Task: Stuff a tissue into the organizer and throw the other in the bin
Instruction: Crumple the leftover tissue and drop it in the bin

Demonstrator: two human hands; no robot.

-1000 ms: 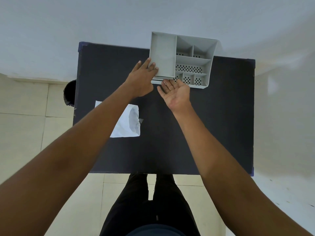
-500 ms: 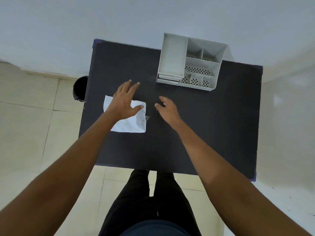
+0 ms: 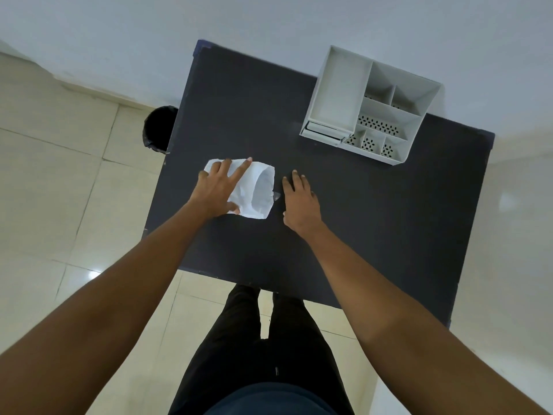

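- White tissue [image 3: 257,193] lies on the dark table [image 3: 374,235], left of centre, its right part curled up.
- Left hand [image 3: 220,190] rests flat on the tissue's left part — fingers [image 3: 243,170] spread, gripping nothing.
- Right hand [image 3: 299,202] lies palm down on the table just beside the tissue's right edge, holding nothing.
- Grey organizer [image 3: 341,97] stands at the far right of the table, well apart from both hands.
- Black bin [image 3: 158,127] sits on the floor at the table's left edge.

Creased paper tissue [image 3: 254,190], matt dark table [image 3: 374,235], smooth plastic organizer [image 3: 341,94], glossy floor tiles [image 3: 59,205]
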